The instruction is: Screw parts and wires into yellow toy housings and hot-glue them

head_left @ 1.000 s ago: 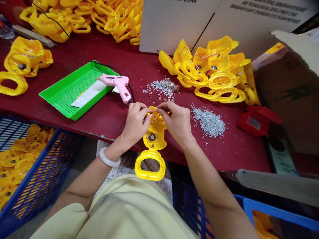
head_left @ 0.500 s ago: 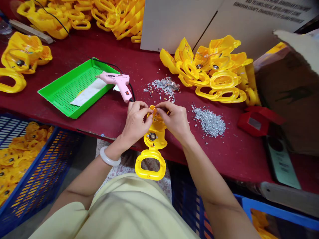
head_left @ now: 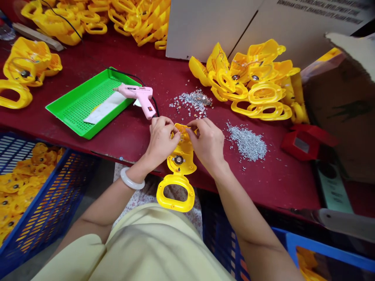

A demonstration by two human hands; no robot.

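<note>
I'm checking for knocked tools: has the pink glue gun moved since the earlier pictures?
No: judged against the green tray, the pink glue gun lies in the same place.

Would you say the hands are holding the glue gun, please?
No, both hands are at the yellow part; the glue gun lies partly over the tray.

Dark red table, soft even light on it. Printed white carton at table's back, torn brown box at its right end. Blue slatted crate, grey floor below its left front.
</note>
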